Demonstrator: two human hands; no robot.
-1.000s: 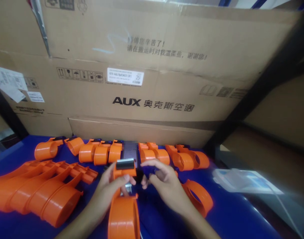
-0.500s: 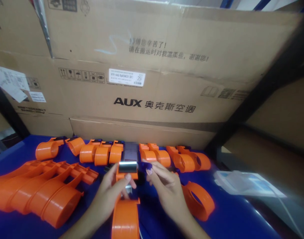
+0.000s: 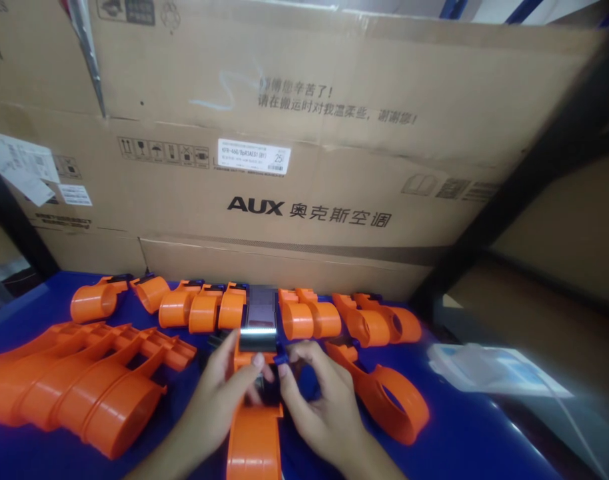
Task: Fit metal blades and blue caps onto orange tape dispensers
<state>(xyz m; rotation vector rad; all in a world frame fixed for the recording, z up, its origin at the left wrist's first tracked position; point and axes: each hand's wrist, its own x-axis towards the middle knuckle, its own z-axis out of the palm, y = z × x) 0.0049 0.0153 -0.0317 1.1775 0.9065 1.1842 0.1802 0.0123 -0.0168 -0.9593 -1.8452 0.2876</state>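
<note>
My left hand [image 3: 227, 377] grips an orange tape dispenser [image 3: 255, 437] by its neck, fingers wrapped round it and thumb across the front. A toothed metal blade [image 3: 258, 331] over a dark strip tops the dispenser; its round hub hangs below. At the dispenser's right side, the thumb and fingers of my right hand [image 3: 327, 393] pinch a small dark blue plastic piece [image 3: 281, 355]. The piece appears to touch the dispenser's edge, though fingers hide part of the contact.
Several orange dispensers [image 3: 203, 313] line the back of the blue table [image 3: 194, 427]. Nested orange dispenser bodies [image 3: 119, 413] lie at left. Another orange dispenser [image 3: 404, 407] lies right, near a plastic-wrapped packet [image 3: 499, 370]. A large cardboard box [image 3: 309, 173] stands behind.
My right hand has moved the blue piece left and down, against the dispenser's side. The dispenser in my left hand has shifted slightly.
</note>
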